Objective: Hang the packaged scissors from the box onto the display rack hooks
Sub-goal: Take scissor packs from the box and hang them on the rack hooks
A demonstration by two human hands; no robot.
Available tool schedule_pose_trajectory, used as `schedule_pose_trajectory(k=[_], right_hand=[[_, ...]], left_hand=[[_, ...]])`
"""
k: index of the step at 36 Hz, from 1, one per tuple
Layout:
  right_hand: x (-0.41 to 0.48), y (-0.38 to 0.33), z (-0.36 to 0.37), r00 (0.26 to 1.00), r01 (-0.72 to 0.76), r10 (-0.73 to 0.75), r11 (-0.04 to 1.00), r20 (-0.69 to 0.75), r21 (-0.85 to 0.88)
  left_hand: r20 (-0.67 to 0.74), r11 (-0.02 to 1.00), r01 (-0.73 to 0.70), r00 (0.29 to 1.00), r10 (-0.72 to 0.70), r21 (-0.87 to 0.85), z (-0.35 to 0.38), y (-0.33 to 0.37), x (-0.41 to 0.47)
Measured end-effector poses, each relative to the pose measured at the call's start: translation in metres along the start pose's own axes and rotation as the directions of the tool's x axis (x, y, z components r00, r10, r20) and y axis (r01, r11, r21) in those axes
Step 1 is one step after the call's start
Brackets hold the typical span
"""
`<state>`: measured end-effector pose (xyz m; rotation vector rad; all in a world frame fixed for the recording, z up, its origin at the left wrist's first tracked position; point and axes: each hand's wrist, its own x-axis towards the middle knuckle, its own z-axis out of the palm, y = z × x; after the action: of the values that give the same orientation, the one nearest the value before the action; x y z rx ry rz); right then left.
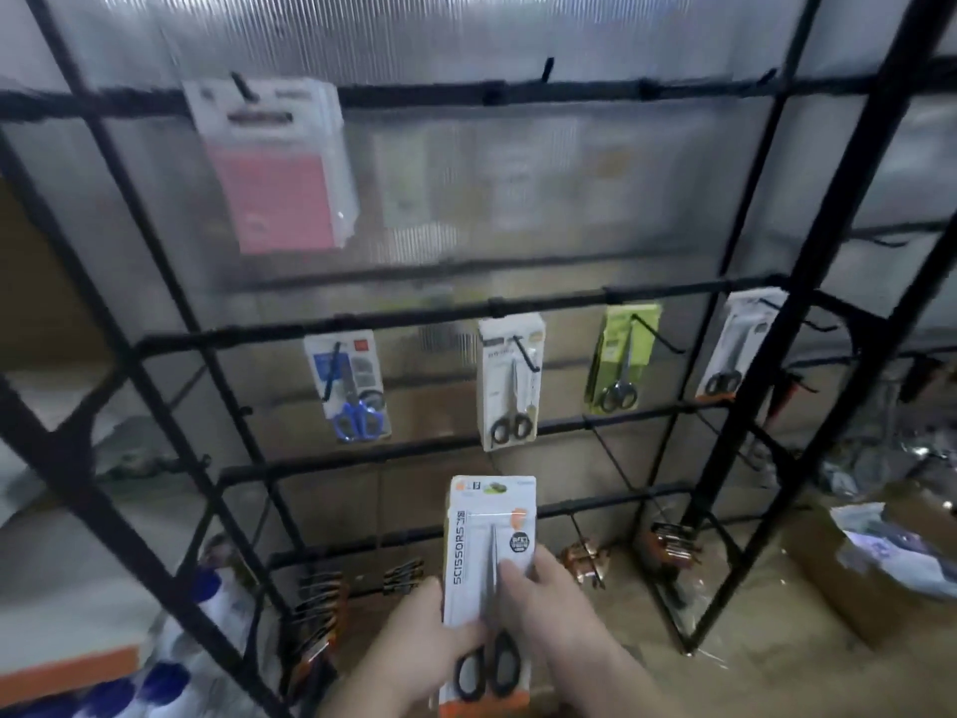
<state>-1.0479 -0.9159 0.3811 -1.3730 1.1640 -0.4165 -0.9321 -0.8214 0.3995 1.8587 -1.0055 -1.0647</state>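
Both hands raised in front, close tog.: left hand [414, 645] w/ thumb forward, right hand [549, 608] fingers curled, gripping.

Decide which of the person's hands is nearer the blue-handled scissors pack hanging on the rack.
Left. The left hand lies below the blue-handled scissors pack; the right hand is farther right.

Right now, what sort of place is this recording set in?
Probably a shop stockroom or retail display area being stocked. A black wire display rack carries packaged scissors on hooks, both hands hold another scissors pack, and an opened cardboard box sits on the floor at right.
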Motion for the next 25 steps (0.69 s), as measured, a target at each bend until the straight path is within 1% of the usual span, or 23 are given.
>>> schedule_pose_trajectory(k=[2, 5, 7, 9, 11, 13, 15, 18, 21, 25], right_hand=[[-0.009, -0.033, -0.009, 0.999, 0.031, -0.032, 0.999, 0.02, 0.012], [-0.018, -0.07, -0.02, 0.998, 0.06, -0.06, 0.998, 0.01, 0.025], [-0.022, -0.088, -0.026, 0.998, 0.064, -0.064, 0.997, -0.003, 0.034], [-0.03, -0.106, -0.031, 0.997, 0.074, -0.074, 0.997, -0.002, 0.033], [-0.036, -0.12, -0.034, 0.996, 0.094, -0.093, 0.994, -0.009, 0.058], [-0.04, -0.128, -0.036, 0.994, 0.11, -0.108, 0.993, -0.028, 0.051], [-0.045, -0.134, -0.039, 0.989, 0.13, -0.126, 0.99, -0.078, 0.052], [-0.051, -0.141, -0.043, 0.971, 0.148, -0.134, 0.987, -0.198, 0.058], [-0.054, -0.148, -0.053, 0.95, 0.183, -0.155, 0.98, -0.273, 0.082], [-0.055, -0.151, -0.069, 0.933, 0.188, -0.168, 0.982, -0.317, 0.032]], left_hand=[[-0.011, 0.998, -0.036, 0.999, 0.036, 0.045, -0.012, 0.033, -0.005], [-0.02, 0.997, -0.034, 0.999, 0.035, 0.067, -0.027, 0.073, -0.013], [-0.034, 0.996, -0.029, 0.999, 0.032, 0.086, -0.034, 0.092, -0.015], [-0.042, 0.993, -0.052, 0.997, 0.057, 0.104, -0.041, 0.108, -0.019], [-0.03, 0.988, -0.084, 0.996, 0.089, 0.13, -0.047, 0.122, -0.021], [-0.017, 0.988, -0.084, 0.996, 0.087, 0.132, -0.051, 0.128, -0.02], [-0.033, 0.994, -0.066, 0.997, 0.069, 0.093, -0.054, 0.13, -0.017], [-0.061, 0.997, -0.07, 0.996, 0.072, 0.031, -0.051, 0.132, -0.012], [-0.044, 0.997, -0.08, 0.996, 0.079, -0.009, -0.045, 0.139, -0.009], [0.005, 0.996, -0.077, 0.997, 0.078, -0.04, -0.037, 0.142, 0.0]])
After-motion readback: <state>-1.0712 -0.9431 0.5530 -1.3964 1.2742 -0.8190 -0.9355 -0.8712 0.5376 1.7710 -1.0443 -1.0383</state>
